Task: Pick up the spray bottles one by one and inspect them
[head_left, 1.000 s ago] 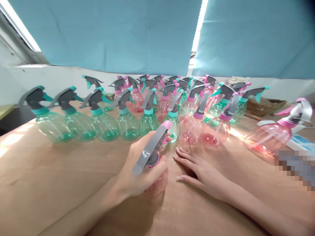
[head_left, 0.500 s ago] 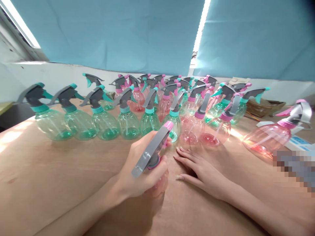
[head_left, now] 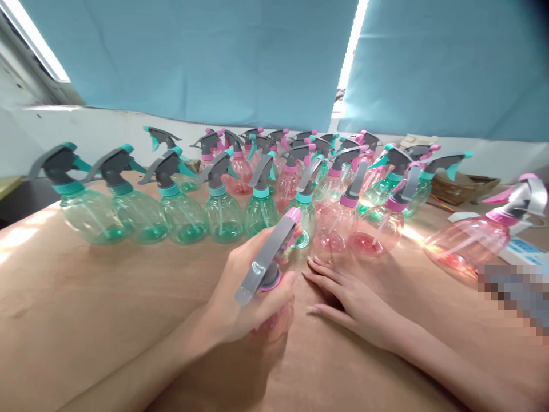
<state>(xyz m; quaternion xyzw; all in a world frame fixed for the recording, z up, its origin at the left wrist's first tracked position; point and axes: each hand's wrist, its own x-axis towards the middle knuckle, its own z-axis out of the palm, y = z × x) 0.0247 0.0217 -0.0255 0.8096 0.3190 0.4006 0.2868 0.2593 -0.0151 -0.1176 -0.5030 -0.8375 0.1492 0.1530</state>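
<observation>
My left hand (head_left: 240,292) is wrapped round the neck of a pink spray bottle (head_left: 274,317) with a grey trigger head and a pink nozzle. The nozzle points away and to the right. My fingers hide most of its trigger and part of its body. My right hand (head_left: 347,297) lies on the wooden table (head_left: 107,309), fingers stretched out and holding nothing. Just beyond both hands stand a green spray bottle (head_left: 304,217) and a pink spray bottle (head_left: 334,229), apart from my fingertips.
More green spray bottles (head_left: 184,220) continue the front row to the left. Behind are several pink and green ones. At right stand another pink spray bottle (head_left: 476,240), a brown box (head_left: 463,189) and a blurred-out patch (head_left: 518,294). A blue curtain (head_left: 214,63) hangs behind.
The spray bottle in my left hand has tilted or turned slightly, its head's rear end shifting a little right and up. My right hand has stayed in place.
</observation>
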